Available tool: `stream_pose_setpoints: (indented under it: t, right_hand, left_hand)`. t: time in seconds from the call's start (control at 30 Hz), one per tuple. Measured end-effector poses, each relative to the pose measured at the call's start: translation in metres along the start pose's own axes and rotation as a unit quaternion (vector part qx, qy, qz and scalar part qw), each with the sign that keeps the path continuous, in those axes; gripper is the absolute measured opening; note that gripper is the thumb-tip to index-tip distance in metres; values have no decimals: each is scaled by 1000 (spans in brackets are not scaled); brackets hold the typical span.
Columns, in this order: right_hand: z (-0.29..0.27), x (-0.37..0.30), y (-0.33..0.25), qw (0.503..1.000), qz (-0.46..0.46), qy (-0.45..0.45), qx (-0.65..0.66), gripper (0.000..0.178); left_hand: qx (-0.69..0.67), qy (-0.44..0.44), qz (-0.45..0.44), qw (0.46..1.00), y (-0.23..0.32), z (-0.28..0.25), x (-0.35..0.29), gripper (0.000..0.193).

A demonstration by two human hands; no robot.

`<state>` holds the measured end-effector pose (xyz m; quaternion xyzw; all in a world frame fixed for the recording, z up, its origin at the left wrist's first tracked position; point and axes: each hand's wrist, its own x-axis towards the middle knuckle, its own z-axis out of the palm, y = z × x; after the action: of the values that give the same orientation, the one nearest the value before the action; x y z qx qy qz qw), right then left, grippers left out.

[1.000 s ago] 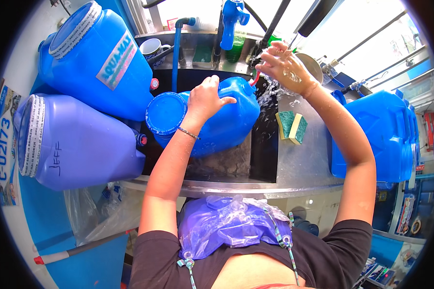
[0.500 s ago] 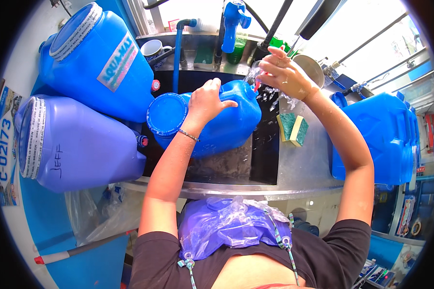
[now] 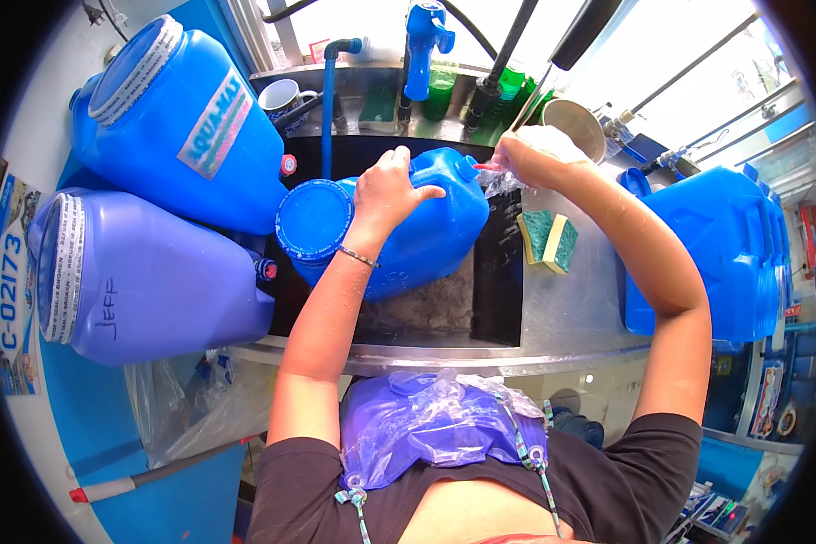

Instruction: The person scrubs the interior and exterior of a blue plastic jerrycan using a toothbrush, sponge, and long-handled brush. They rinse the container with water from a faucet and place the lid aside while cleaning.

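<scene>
A blue water jug lies tilted over the black sink, its round lid to the left and its small spout to the right. My left hand grips the jug from above near its handle, thumb stretched across the top. My right hand is closed beside the spout, pinching a thin red piece that reaches to the spout's mouth; its full shape is hidden. Clear water splashes below these fingers. Just right of the sink, two green-and-yellow sponges rest on the metal counter.
On the left lie a blue jug and a purple jug. More blue jugs stand at the right. Behind the sink are a blue pipe, a blue nozzle, a mug and green bottles.
My right hand has dropped lower and its raised fingers have closed in beside the spout. The water splash has shrunk. My left hand and the jug stay nearly in place.
</scene>
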<state>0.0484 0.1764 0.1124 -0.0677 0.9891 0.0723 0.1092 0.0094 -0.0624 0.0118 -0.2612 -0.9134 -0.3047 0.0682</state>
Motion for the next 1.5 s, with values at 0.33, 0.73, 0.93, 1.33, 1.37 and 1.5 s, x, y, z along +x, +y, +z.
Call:
stream_pose_setpoints:
  t: [0.33, 0.73, 0.93, 1.33, 1.37, 1.5]
  right_hand:
    - [-1, -11, 24, 992, 66, 71, 77, 31]
    - [64, -7, 64, 984, -86, 62, 144, 27]
    - [93, 2, 72, 942, -101, 50, 316, 28]
    - [101, 11, 62, 932, -85, 19, 352, 31]
    - [100, 10, 61, 934, -120, 27, 336, 31]
    - [107, 9, 60, 939, -40, 37, 339, 29]
  left_hand:
    - [5, 21, 3, 1000, -5, 0, -1, 69]
    - [19, -21, 120, 992, 4, 4, 1, 67]
    - [-42, -33, 215, 975, -4, 2, 7, 69]
    - [-58, -42, 221, 973, -8, 1, 6, 72]
    - [-56, -33, 220, 973, -8, 1, 6, 72]
    - [-54, -35, 215, 974, -8, 1, 5, 71]
